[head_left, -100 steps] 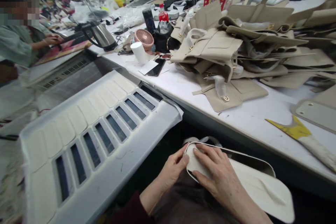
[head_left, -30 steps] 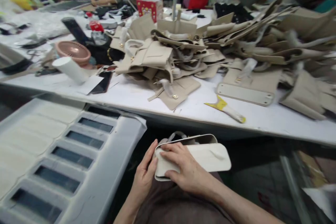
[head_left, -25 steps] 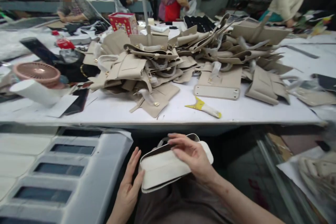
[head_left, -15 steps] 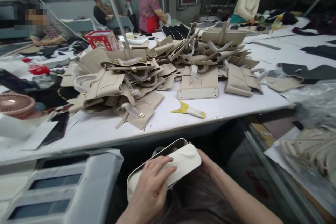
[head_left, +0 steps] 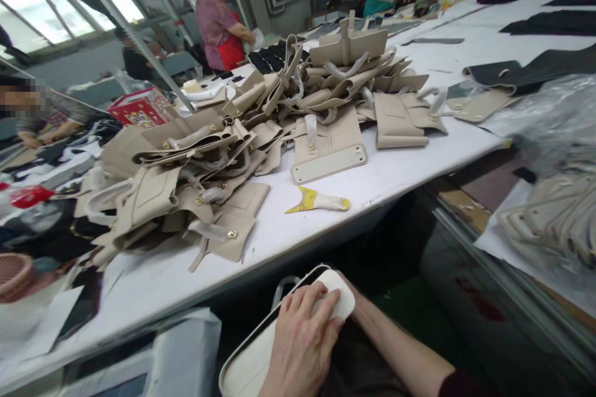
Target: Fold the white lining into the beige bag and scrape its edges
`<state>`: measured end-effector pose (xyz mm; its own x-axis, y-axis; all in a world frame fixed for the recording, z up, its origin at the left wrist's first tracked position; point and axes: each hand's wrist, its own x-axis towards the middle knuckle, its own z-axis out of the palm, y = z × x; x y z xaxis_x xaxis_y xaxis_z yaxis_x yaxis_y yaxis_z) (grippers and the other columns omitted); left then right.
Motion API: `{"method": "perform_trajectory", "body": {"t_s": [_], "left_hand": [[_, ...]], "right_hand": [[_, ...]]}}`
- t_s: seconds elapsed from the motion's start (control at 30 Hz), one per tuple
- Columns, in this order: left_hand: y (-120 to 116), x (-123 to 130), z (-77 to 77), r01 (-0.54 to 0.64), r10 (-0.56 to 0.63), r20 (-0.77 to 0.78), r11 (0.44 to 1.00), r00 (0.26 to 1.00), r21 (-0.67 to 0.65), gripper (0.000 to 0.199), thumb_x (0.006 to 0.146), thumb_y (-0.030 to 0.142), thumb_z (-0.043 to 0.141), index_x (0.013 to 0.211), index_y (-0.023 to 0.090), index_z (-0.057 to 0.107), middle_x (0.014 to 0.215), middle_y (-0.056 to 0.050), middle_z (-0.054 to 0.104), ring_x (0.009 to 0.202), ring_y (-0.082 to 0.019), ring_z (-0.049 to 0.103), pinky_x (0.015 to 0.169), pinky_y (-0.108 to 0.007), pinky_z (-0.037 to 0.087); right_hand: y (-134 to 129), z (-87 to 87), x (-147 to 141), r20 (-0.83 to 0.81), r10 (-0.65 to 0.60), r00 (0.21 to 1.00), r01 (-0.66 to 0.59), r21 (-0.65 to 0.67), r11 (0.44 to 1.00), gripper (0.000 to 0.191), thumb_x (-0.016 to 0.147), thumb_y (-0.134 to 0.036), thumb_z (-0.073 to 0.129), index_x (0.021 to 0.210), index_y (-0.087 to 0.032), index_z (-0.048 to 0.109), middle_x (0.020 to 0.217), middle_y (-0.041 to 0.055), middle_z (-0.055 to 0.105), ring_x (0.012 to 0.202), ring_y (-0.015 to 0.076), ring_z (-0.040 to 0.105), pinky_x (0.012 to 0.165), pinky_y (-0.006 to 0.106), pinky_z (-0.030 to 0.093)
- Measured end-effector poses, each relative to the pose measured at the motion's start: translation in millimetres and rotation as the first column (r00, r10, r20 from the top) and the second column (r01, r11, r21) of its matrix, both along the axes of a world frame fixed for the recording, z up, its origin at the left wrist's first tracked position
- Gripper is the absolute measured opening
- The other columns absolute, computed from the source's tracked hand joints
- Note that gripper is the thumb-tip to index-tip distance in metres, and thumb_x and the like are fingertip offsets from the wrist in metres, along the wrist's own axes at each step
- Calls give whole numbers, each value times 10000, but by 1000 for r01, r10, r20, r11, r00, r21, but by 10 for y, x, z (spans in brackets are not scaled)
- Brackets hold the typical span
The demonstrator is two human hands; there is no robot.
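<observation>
Over my lap, low in the view, is a pale bag piece (head_left: 251, 356) with rounded ends and a dark gap along its upper rim. My left hand (head_left: 305, 329) lies on its pale flat face, fingers bent and pressed near the upper right end. My right hand (head_left: 351, 301) is behind that same end; its fingers are hidden by the piece. A strip of handle shows just behind the rim. On the white table (head_left: 274, 223) lie a yellow and white pointed tool (head_left: 319, 200) and a large heap of beige bag parts (head_left: 153, 198).
Clear plastic (head_left: 559, 118) and stacked beige pieces (head_left: 554, 217) are on the right. A grey machine cover (head_left: 186, 353) stands at lower left, a pink fan (head_left: 16, 276) above it. People work across the table, one in a purple shirt (head_left: 212, 18).
The view has tilted and turned right. My left hand has slid along the pale face toward its upper right end. The bag piece now slants more steeply.
</observation>
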<state>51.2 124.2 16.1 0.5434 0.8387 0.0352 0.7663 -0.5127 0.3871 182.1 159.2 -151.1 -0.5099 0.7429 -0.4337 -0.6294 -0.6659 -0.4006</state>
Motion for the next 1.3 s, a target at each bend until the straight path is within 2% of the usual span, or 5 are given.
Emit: {"method": "perform_trajectory", "body": {"t_s": [0.23, 0.53, 0.9, 1.13, 1.3], "left_hand": [[37, -18, -45, 61, -54, -67, 992, 996, 108, 321, 956, 293, 502, 1261, 332, 594, 1231, 7, 648, 1068, -191, 583, 864, -334, 438], [47, 54, -10, 81, -71, -88, 990, 994, 112, 365, 936, 256, 492, 1298, 251, 541, 1244, -51, 640, 1076, -231, 605, 892, -364, 474], [534, 269, 281, -21, -10, -228, 991, 974, -135, 303, 889, 181, 440, 1170, 267, 509, 1123, -32, 620, 831, -238, 689, 681, -358, 542], [858, 401, 375, 43, -127, -294, 961, 947, -275, 251, 817, 228, 491, 978, 276, 677, 1041, -54, 656, 905, -301, 682, 755, -428, 529], [1045, 336, 259, 85, -185, -173, 880, 967, -467, 225, 726, 249, 592, 907, 293, 717, 959, 3, 719, 900, -221, 680, 773, -308, 518]], "right_hand": [[80, 13, 178, -237, 26, 971, -80, -223, 971, 493, 935, -527, 475, 838, -80, 659, 747, 118, 684, 713, 223, 667, 812, 340, 504], [41, 262, 267, -164, -28, 986, -25, -309, 951, 372, 948, -448, 548, 827, -113, 655, 738, 77, 711, 725, 204, 678, 807, 329, 503], [-441, 768, 450, 270, -107, 957, 150, -144, 978, 545, 857, -663, 575, 1051, -168, 696, 906, 66, 731, 768, 184, 631, 661, 268, 453], [-291, 912, 315, 207, -166, 964, 205, -183, 961, 484, 845, -584, 646, 985, -125, 713, 801, 81, 727, 725, 201, 645, 705, 293, 491], [-368, 966, 351, 227, -121, 966, 151, -120, 981, 574, 865, -667, 550, 1067, -150, 694, 864, 80, 720, 816, 224, 645, 773, 317, 487]]}}
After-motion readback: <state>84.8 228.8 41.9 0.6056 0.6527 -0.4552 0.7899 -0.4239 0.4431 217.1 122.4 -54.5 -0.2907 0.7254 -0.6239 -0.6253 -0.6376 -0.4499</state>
